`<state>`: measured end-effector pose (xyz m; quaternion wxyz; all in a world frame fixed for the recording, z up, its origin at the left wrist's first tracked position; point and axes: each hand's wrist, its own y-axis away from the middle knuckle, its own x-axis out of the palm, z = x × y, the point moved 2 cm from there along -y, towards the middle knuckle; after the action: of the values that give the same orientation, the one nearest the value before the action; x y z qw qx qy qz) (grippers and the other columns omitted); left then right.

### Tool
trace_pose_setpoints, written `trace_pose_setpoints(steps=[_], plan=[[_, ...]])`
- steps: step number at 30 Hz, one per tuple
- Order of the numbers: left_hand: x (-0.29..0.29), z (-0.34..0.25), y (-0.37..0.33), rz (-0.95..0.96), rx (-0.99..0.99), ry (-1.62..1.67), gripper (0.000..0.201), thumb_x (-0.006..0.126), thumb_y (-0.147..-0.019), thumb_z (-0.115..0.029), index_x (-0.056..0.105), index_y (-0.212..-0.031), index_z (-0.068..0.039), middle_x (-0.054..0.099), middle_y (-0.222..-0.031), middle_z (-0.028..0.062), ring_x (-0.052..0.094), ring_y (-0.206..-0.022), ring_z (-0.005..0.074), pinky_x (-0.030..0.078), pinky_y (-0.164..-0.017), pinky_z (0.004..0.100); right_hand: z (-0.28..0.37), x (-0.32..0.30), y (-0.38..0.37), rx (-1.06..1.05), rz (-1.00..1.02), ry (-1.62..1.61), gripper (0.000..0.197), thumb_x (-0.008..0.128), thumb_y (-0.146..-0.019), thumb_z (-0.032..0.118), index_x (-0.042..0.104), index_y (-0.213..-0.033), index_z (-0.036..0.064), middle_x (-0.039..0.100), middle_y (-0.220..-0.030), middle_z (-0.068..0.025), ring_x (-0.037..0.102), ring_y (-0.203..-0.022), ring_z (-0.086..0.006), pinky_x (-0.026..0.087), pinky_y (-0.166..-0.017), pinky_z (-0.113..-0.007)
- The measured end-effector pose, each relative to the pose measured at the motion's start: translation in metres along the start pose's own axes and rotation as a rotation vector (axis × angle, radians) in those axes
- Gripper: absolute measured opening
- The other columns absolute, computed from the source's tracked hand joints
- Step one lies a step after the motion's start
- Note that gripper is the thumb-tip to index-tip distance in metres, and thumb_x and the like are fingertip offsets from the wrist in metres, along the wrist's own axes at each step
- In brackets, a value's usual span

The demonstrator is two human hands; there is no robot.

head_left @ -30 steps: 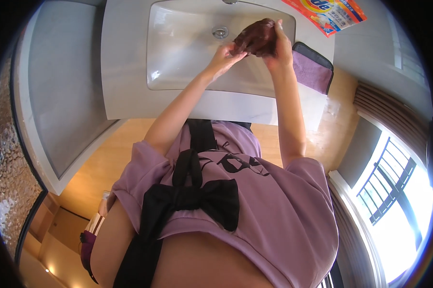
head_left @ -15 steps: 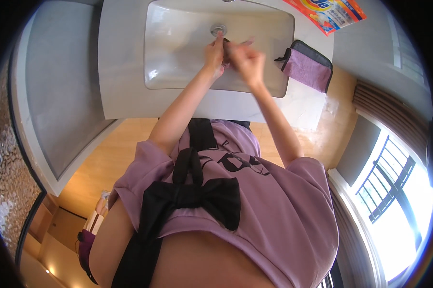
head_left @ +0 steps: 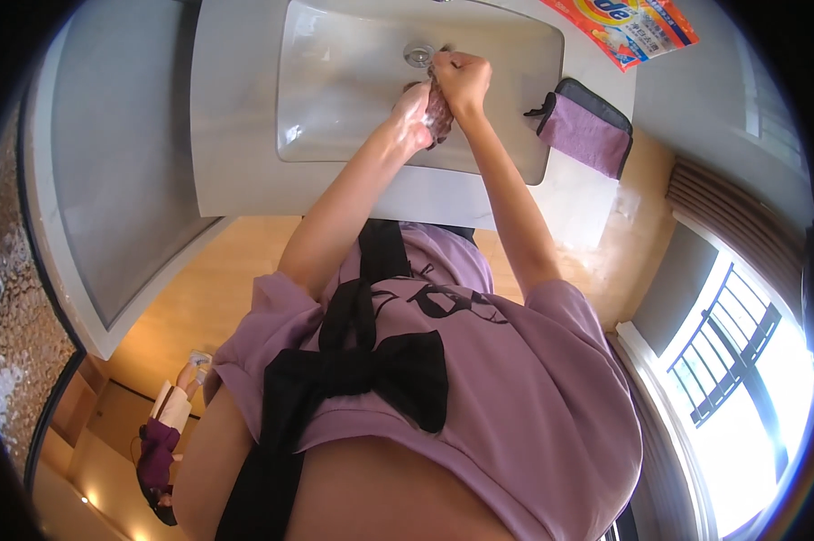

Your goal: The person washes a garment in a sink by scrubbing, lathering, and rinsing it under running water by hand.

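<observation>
Head view, looking down over the person's chest toward a white rectangular sink (head_left: 335, 135) that fills the 12 o'clock part of the frame. Both bare forearms rise from the purple shirt (head_left: 515, 397) and meet over the basin, just below the round metal drain (head_left: 418, 54). The left hand (head_left: 413, 113) and the right hand (head_left: 463, 79) are pressed together, each closed on the same small dark reddish-brown cloth (head_left: 439, 110), which shows as a bunched strip between them; the left hand looks wet and soapy. The cloth is held above the basin's right half, at about 5 o'clock from the drain and close to it; whether it touches the basin floor cannot be told. On the counter rim at 3 o'clock from the hands lies a folded purple towel (head_left: 583, 135) on a dark pouch (head_left: 605, 104), well apart from the cloth. At 1 o'clock from the hands, on the counter behind the sink, lies a flat orange and yellow detergent packet (head_left: 628, 27). A black bow (head_left: 371, 370) hangs on the front of the shirt at frame centre. A barred window (head_left: 740, 352) shines brightly at 4 o'clock of the frame, and a pale wooden floor (head_left: 199, 298) shows at 8 o'clock from the sink.
</observation>
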<state>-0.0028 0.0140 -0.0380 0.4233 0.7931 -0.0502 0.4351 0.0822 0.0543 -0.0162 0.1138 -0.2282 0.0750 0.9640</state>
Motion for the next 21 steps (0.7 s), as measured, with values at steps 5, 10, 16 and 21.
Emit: trace_pose_setpoints(steps=[5, 10, 16, 21], plan=[[0.002, 0.004, -0.009, 0.113, 0.002, 0.086, 0.018, 0.040, -0.084, -0.019, 0.048, -0.079, -0.004, 0.054, -0.070, 0.0075, 0.053, -0.058, 0.0168, 0.045, -0.049, 0.0294, -0.006, 0.011, 0.036, -0.333, -0.100, 0.083, 0.020, 0.059, -0.060, 0.023, 0.057, -0.052, 0.0037, 0.050, -0.050, -0.0180, 0.056, -0.056, -0.0342, 0.046, -0.058, -0.037], [-0.010, 0.008, -0.021, -0.193, -0.042, 0.103, 0.019, 0.037, -0.085, -0.021, 0.048, -0.086, -0.006, 0.054, -0.073, 0.0045, 0.054, -0.062, 0.0159, 0.045, -0.049, 0.0326, -0.007, 0.003, 0.039, -0.071, 0.048, 0.040, 0.023, 0.055, -0.066, 0.019, 0.054, -0.055, -0.0011, 0.044, -0.044, -0.0110, 0.040, -0.042, -0.0117, 0.040, -0.046, -0.031], [0.004, 0.004, -0.017, -0.092, 0.027, 0.143, 0.018, 0.040, -0.082, -0.018, 0.049, -0.081, -0.003, 0.054, -0.074, 0.0099, 0.052, -0.062, 0.0228, 0.045, -0.054, 0.0352, -0.016, -0.007, 0.006, 0.093, -0.039, 0.070, 0.022, 0.054, -0.065, 0.020, 0.057, -0.053, 0.0012, 0.052, -0.050, -0.0160, 0.052, -0.046, -0.0308, 0.044, -0.050, -0.036], [0.022, -0.011, -0.003, -0.147, -0.090, 0.047, 0.014, 0.042, -0.080, -0.016, 0.049, -0.076, -0.005, 0.053, -0.071, 0.0050, 0.051, -0.059, 0.0170, 0.043, -0.049, 0.0308, -0.012, 0.005, 0.037, -0.273, -0.133, 0.073, 0.022, 0.055, -0.065, 0.018, 0.054, -0.052, -0.0007, 0.042, -0.044, -0.0153, 0.041, -0.038, -0.0207, 0.039, -0.044, -0.033]])
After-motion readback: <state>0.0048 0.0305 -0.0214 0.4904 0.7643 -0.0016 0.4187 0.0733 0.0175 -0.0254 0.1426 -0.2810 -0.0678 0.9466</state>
